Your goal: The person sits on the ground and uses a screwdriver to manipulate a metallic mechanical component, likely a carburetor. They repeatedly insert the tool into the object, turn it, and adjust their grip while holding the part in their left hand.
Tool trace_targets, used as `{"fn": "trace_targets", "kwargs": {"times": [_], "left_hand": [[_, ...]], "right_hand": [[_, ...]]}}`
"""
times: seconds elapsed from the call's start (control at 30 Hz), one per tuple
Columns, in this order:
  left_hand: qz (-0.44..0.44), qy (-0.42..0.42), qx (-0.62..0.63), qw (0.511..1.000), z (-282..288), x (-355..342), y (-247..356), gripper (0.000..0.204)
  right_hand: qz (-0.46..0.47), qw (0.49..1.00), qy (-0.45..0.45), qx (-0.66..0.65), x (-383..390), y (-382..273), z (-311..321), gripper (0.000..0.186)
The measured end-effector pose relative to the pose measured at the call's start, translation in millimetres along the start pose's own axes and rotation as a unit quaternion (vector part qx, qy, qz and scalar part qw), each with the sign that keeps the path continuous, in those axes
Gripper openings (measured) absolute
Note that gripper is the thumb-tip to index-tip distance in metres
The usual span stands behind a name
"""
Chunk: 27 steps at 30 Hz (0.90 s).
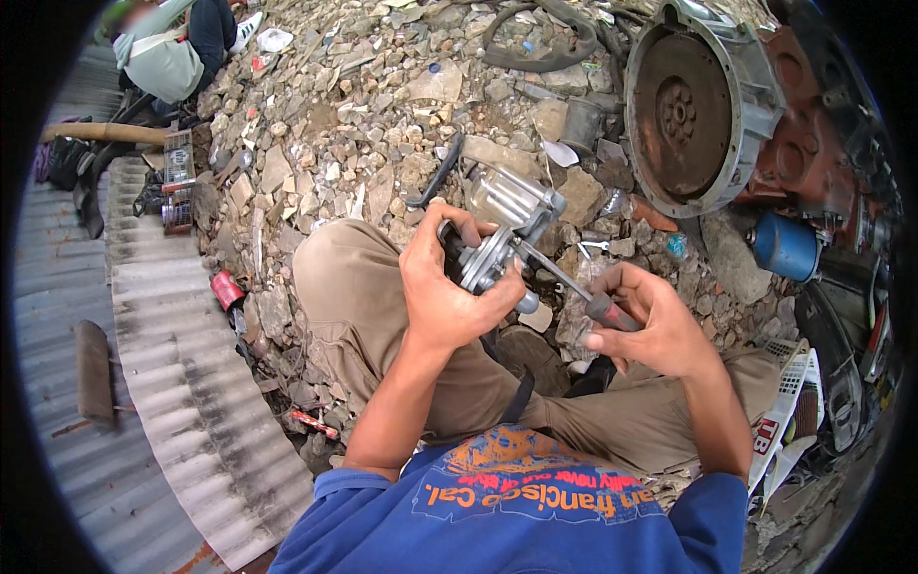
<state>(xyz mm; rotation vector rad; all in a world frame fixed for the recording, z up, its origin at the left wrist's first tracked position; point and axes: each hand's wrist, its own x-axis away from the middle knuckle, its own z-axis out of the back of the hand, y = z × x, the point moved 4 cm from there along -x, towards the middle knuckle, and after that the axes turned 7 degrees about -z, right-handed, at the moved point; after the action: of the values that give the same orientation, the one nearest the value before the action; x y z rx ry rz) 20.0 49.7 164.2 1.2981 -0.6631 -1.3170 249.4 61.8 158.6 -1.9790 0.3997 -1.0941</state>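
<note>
My left hand (pixel 445 292) is closed around a grey metal pump-like assembly (pixel 483 258) with a clear cylindrical bowl (pixel 497 196) at its upper end and a dark bracket beside it. My right hand (pixel 645 320) grips the grey and red handle of a screwdriver (pixel 609 312). The screwdriver's shaft slants up and left to the assembly, its tip at the fittings near the middle; exact contact is too small to tell. My lap and bent legs lie beneath both hands. Just right of the assembly, small silver spanners (pixel 593 247) lie on the stones.
Rubble surrounds me. At right lie a large round flywheel housing (pixel 684 120), a rusty red engine block (pixel 794 143), a blue cylinder (pixel 784 247) and a white crate (pixel 779 421). Corrugated sheets (pixel 191 373) and a red can (pixel 226 289) are at left. Another person (pixel 167 57) crouches top left.
</note>
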Motion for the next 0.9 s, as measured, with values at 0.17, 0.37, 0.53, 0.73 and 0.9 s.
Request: {"fn": "trace_targets", "kwargs": {"times": [0.17,0.37,0.53,0.73,0.9], "left_hand": [[-0.007,0.035,0.011,0.999,1.8,-1.6,-1.3,0.037],[0.005,0.008,-0.012,1.000,-1.0,2.7,-2.6,0.036],[-0.008,-0.035,-0.024,0.999,-0.3,4.6,0.6,0.037],[0.027,0.009,0.031,0.999,-7.2,4.2,-0.3,0.034],[0.027,0.004,0.004,1.000,-3.0,6.3,-4.6,0.034]], "right_hand": [[0.303,0.826,0.172,0.443,6.1,-8.7,-5.4,0.040],[0.323,0.792,0.199,0.479,11.3,-0.8,-9.4,0.029],[-0.102,0.992,-0.066,-0.040,3.8,11.7,3.5,0.025],[0.106,0.966,0.084,0.221,-2.8,5.3,12.8,0.039],[0.274,0.774,0.245,0.516,12.3,-12.4,-13.8,0.037]]}}
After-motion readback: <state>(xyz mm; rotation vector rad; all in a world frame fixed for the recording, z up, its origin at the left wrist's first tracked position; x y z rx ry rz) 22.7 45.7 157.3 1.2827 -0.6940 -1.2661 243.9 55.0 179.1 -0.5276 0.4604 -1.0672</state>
